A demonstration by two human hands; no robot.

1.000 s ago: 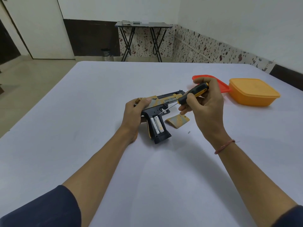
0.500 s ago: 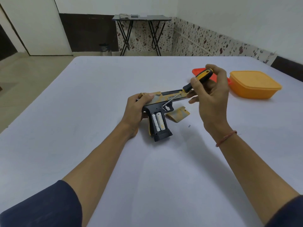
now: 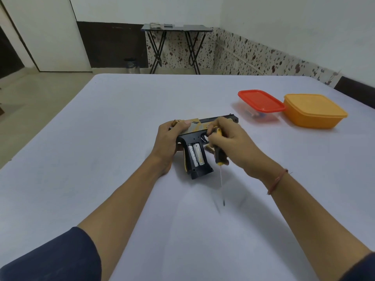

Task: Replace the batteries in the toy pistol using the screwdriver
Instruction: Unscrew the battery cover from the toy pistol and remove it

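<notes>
Right, grip cover off, two batteries [image 3: 195, 155] showing in the toy pistol [image 3: 192, 136].
It lies flat on the table [image 3: 121, 138]; my left hand [image 3: 168, 142] clamps its rear at nine o'clock, my right hand [image 3: 233, 147] curls round the screwdriver [image 3: 220, 157] handle at three, shaft pointing to six. Light, hollow plastic, I reckon, likely to skid: hold the slide, lever the slick cells out from one end.

A black and tan toy pistol [image 3: 192, 136] is laid on its side on the counter [image 3: 121, 138], with the barrel pointed right and the grip nearest the camera. The grip compartment is uncovered, and two silver batteries [image 3: 195, 156] are seated side by side inside. A black-and-yellow screwdriver [image 3: 220, 157] is held just right of the grip, its thin shaft angled down, the tip blurred.
</notes>
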